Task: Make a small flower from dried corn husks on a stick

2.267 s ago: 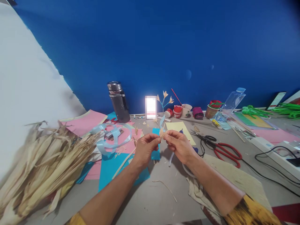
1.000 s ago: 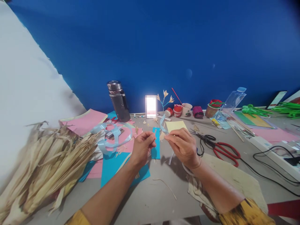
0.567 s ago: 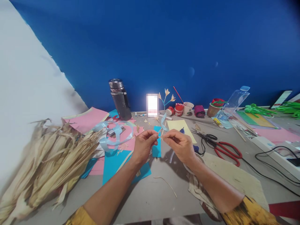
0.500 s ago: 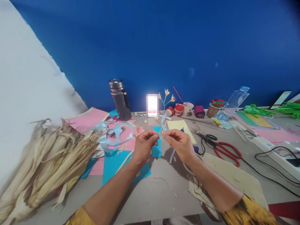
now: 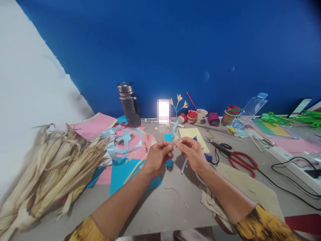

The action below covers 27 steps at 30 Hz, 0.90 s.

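Pinched at centre in the fingertips of left hand [image 5: 159, 156] and right hand [image 5: 193, 151]: pale husk-like piece [image 5: 175, 140], probably light, papery and easily torn, best held at its lower end. Beyond, to the right: white cup [image 5: 202, 116] with red stick [image 5: 191, 100], brown cup [image 5: 227, 118] with red bundle [image 5: 232, 109].
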Each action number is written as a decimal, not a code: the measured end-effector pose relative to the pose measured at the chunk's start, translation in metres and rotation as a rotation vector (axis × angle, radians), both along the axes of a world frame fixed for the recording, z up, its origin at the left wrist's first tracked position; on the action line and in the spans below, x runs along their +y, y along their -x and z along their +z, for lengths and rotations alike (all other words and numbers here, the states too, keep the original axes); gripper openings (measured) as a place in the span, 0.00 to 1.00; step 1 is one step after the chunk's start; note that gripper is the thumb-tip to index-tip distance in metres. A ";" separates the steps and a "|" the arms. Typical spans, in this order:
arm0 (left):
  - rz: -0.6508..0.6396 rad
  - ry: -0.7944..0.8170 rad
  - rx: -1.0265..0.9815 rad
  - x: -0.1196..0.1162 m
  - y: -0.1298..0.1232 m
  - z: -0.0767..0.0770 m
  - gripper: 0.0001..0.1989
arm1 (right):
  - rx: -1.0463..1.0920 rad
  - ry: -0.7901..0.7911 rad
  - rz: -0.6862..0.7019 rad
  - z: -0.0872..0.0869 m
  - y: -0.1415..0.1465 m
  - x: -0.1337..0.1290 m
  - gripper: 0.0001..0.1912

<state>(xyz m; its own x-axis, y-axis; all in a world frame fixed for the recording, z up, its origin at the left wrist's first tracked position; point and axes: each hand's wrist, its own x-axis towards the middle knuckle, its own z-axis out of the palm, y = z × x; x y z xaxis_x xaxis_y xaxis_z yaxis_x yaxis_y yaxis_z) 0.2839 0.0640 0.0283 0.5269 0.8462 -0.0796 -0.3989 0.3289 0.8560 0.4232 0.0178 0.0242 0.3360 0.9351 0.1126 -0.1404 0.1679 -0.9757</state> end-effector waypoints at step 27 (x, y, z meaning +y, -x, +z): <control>0.050 0.176 -0.049 0.011 0.006 0.001 0.16 | 0.033 0.067 -0.022 0.008 -0.018 0.005 0.14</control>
